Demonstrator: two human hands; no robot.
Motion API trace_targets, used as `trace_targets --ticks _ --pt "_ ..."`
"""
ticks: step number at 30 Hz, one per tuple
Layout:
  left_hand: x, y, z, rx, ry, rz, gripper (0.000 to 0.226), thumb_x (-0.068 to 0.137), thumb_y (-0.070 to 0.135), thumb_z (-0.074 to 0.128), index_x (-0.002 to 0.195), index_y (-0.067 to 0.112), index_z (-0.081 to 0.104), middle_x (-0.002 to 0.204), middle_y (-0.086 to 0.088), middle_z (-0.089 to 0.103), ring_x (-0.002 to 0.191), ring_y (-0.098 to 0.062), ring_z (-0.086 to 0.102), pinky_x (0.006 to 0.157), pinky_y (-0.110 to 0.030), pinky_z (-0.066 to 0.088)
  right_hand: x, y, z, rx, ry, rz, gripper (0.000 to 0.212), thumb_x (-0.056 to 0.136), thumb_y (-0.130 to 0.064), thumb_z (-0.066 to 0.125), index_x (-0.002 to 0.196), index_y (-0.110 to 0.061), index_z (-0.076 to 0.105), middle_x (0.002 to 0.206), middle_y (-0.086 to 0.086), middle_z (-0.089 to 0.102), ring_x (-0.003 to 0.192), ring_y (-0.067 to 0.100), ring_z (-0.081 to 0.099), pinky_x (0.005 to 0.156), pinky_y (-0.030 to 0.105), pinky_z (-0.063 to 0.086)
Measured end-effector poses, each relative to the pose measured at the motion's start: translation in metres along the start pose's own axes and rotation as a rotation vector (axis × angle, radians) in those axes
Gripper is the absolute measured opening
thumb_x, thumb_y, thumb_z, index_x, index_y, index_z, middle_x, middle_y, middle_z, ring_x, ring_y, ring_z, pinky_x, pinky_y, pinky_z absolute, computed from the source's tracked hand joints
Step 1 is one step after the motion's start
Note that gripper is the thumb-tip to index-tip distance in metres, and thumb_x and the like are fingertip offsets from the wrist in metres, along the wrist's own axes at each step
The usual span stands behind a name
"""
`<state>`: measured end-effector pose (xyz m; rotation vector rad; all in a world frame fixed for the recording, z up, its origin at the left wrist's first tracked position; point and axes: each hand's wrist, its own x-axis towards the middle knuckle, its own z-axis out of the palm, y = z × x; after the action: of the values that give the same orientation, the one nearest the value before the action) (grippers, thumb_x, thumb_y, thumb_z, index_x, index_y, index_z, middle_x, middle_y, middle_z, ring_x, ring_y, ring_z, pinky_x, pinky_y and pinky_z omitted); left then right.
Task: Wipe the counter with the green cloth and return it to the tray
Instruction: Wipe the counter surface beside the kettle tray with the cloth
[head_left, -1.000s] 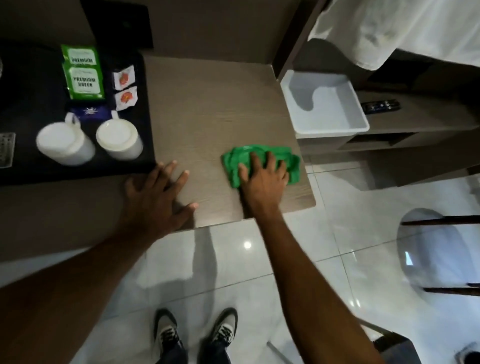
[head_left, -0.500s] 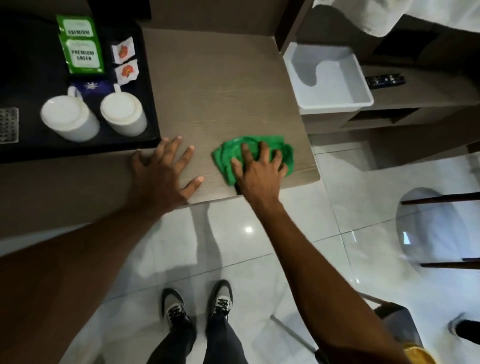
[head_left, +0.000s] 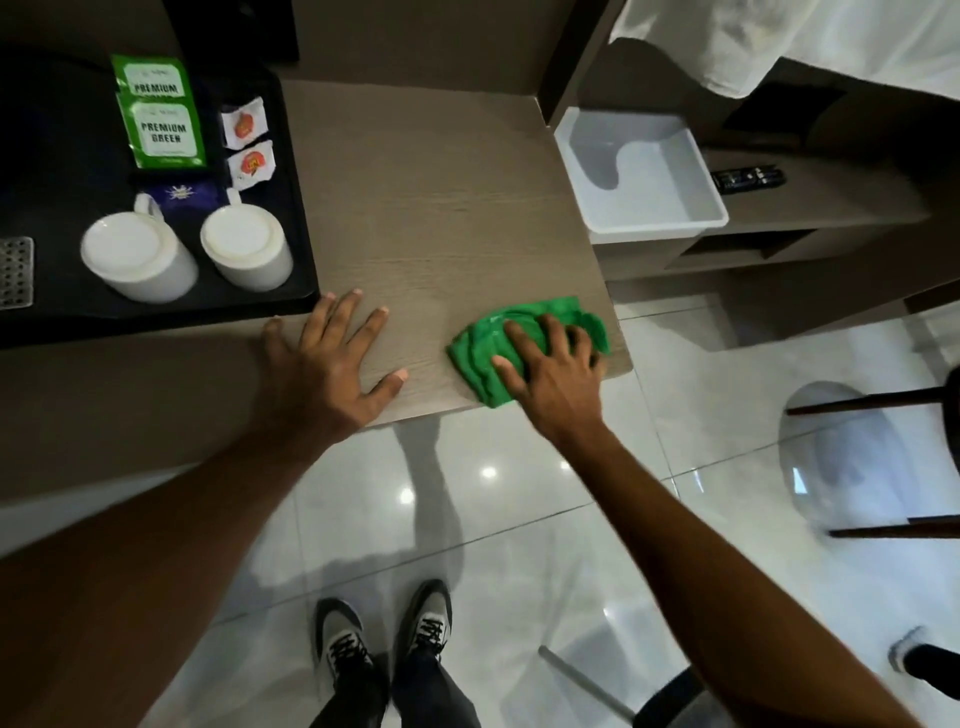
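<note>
A crumpled green cloth (head_left: 483, 351) lies on the wooden counter (head_left: 441, 218) near its front right corner. My right hand (head_left: 553, 376) presses flat on the cloth, fingers spread over it. My left hand (head_left: 327, 371) rests palm-down on the counter to the cloth's left, holding nothing. An empty white tray (head_left: 649, 208) sits on a lower shelf just past the counter's right edge.
A black tray (head_left: 304, 260) at the left carries two upturned white mugs (head_left: 140, 257), green tea packets (head_left: 161, 119) and small sachets. A remote (head_left: 748, 177) lies right of the white tray. White fabric (head_left: 810, 36) hangs top right. A transparent chair (head_left: 872, 457) stands on the tiled floor.
My right hand slid the cloth left, then back right toward the counter's front corner. My left hand stayed planted on the counter.
</note>
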<state>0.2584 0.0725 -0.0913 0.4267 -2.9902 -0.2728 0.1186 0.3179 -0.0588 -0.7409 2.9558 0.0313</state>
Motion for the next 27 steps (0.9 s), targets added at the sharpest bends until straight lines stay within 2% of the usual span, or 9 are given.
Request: trace_targets --ticks 3,5,9,12,15,18,21,23,27 --pt "0.000 -0.002 0.003 0.020 -0.004 -0.014 0.076 0.089 0.074 0.034 0.151 0.031 0.037 0.164 -0.005 0.032 0.148 -0.028 0.032 0.105 -0.059 0.024 0.036 0.025 -0.011 0.013 0.025 0.181 0.056 0.093 -0.066 0.039 0.143 -0.041 0.042 0.153 0.011 0.036 0.132 0.043 0.033 0.106 0.060 0.028" --pt "0.002 0.000 0.003 0.013 -0.009 -0.030 0.076 0.087 0.074 0.034 0.150 0.031 0.038 0.163 -0.005 0.033 0.148 -0.028 0.033 0.104 -0.059 0.024 0.064 0.003 -0.012 0.092 0.028 0.283 0.056 0.091 -0.066 0.041 0.139 -0.037 0.045 0.148 0.014 0.038 0.129 0.044 0.035 0.108 0.063 0.026" --pt "0.002 0.003 0.002 0.025 0.009 -0.040 0.075 0.086 0.073 0.036 0.148 0.032 0.041 0.162 -0.004 0.036 0.146 -0.027 0.036 0.102 -0.056 0.025 0.049 -0.066 0.002 0.104 0.073 0.061 0.060 0.086 -0.070 0.039 0.134 -0.036 0.050 0.142 0.014 0.045 0.127 0.043 0.039 0.104 0.063 0.029" --pt "0.002 0.002 0.004 0.031 -0.010 -0.050 0.075 0.087 0.074 0.034 0.149 0.033 0.040 0.163 -0.003 0.035 0.147 -0.026 0.034 0.103 -0.058 0.024 0.021 -0.038 0.006 0.055 0.086 -0.040 0.061 0.086 -0.073 0.035 0.135 -0.040 0.049 0.146 0.010 0.045 0.133 0.040 0.038 0.105 0.059 0.032" --pt "0.002 0.002 0.005 0.033 -0.028 -0.062 0.076 0.086 0.074 0.033 0.149 0.032 0.040 0.163 -0.003 0.034 0.147 -0.027 0.034 0.105 -0.062 0.023 0.045 -0.003 -0.003 0.067 0.062 0.107 0.059 0.087 -0.072 0.037 0.137 -0.040 0.046 0.148 0.011 0.041 0.133 0.040 0.035 0.107 0.061 0.029" --pt "0.000 0.004 0.003 0.032 -0.013 -0.050 0.075 0.087 0.073 0.035 0.149 0.032 0.040 0.163 -0.004 0.034 0.148 -0.027 0.034 0.104 -0.060 0.025 0.094 -0.039 -0.008 0.172 0.057 0.253 0.060 0.088 -0.069 0.041 0.138 -0.035 0.045 0.146 0.016 0.039 0.131 0.044 0.033 0.109 0.066 0.023" --pt "-0.001 0.005 -0.001 0.006 0.020 -0.042 0.073 0.087 0.070 0.042 0.149 0.030 0.044 0.163 -0.004 0.036 0.148 -0.027 0.035 0.101 -0.057 0.030 0.085 -0.077 -0.004 0.168 0.056 0.063 0.066 0.084 -0.076 0.038 0.136 -0.037 0.044 0.145 0.015 0.040 0.134 0.044 0.033 0.107 0.067 0.025" --pt "-0.001 0.006 -0.003 -0.002 0.037 -0.040 0.072 0.088 0.070 0.043 0.148 0.030 0.045 0.162 -0.004 0.037 0.147 -0.028 0.036 0.100 -0.055 0.031 0.050 -0.054 0.000 0.100 0.071 -0.041 0.070 0.080 -0.083 0.033 0.133 -0.041 0.045 0.144 0.011 0.044 0.133 0.041 0.037 0.105 0.063 0.032" --pt "-0.002 0.006 -0.003 -0.001 0.027 -0.039 0.074 0.088 0.070 0.040 0.149 0.029 0.043 0.163 -0.005 0.035 0.148 -0.029 0.034 0.100 -0.055 0.028 0.046 0.010 -0.007 0.063 0.040 0.096 0.071 0.078 -0.082 0.034 0.135 -0.041 0.045 0.145 0.014 0.044 0.132 0.042 0.038 0.105 0.063 0.034"
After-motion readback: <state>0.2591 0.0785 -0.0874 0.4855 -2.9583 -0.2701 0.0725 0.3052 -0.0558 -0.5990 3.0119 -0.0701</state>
